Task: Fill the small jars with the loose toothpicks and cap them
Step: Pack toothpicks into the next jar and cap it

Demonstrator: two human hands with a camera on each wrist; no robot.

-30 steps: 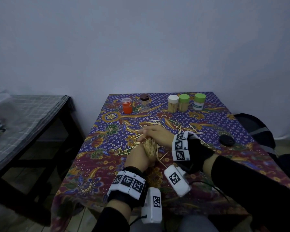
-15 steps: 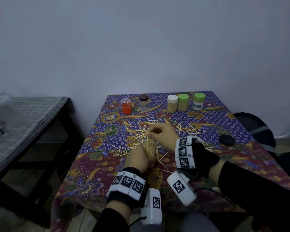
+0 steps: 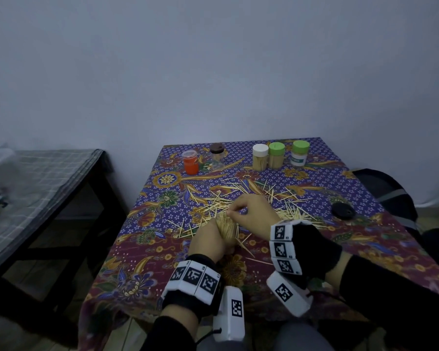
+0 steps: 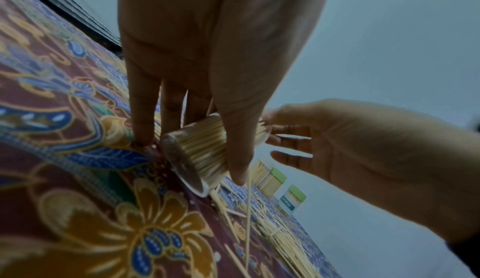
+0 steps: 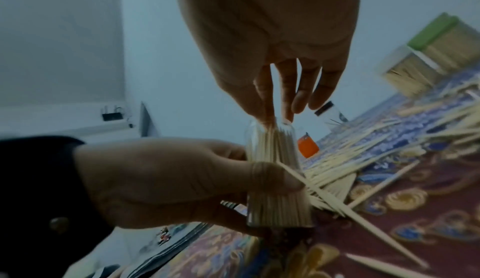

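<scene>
In the left hand, near the front edge of the worktop, a clear jar packed with toothpicks is sitting with its base on the patterned cloth, the fingers and thumb curling round its wall. Directly above its mouth, the right hand is pinching the tips of the packed sticks between thumb and forefinger, with the other fingers spreading loosely. Just beyond and to the right of both hands, loose toothpicks are lying scattered across the cloth. Farther past the hands, a white-capped jar and two green-capped jars are standing filled, with an orange jar and a brown-capped jar to their left. Well to the right of the right hand, a dark lid is resting flat.
</scene>
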